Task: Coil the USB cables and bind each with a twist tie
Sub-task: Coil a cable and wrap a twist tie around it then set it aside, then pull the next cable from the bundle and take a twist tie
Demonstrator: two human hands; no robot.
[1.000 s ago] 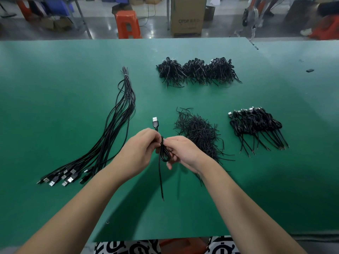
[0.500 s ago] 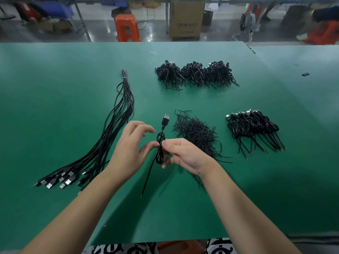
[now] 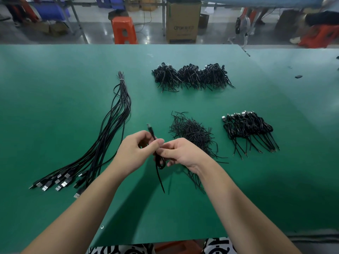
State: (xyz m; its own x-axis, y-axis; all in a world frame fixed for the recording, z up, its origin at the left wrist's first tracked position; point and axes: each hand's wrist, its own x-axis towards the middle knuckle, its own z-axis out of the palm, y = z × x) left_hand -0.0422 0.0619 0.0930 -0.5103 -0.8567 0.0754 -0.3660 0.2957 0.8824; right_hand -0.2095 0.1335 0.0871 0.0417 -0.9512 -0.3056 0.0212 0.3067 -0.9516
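— Holding what, above the green table (image 3: 55,88)?
— Both hands pinch one coiled USB cable (image 3: 159,160): left hand (image 3: 136,152) with thumb and fingers curled at its top, right hand (image 3: 181,153) gripping the loops (plug end pointing up, tail dangling).
— Twist ties?
— Loose pile of ties (image 3: 192,132), just beyond the right hand.

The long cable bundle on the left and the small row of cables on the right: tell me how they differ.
The long cable bundle lies stretched out straight, while the row of cables on the right is coiled into small loops.

The bundle is tied once near its far end; each cable in the row seems bound on its own.

The bundle's USB plugs point towards the person; the row's plugs point away.

Both are black USB cables lying on the green table, untouched by either hand.
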